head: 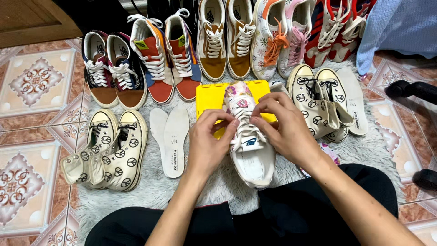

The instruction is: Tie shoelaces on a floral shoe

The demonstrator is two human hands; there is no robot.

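both hands pinch the laces of a white sneaker [251,150] lying on the rug [150,191] between the knees, its long axis running straight away. left hand [207,146] and right hand [284,130] flank it equally close. beyond, a yellow board [207,98] under its toe, then rows of shoes [154,59].

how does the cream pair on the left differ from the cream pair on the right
The left cream pair has toes pointing away, and its insoles lie to its right. The right cream pair sits farther up the rug, one shoe overlapping the other, an insole at its right. Both are unlaced, with the same round symbols.
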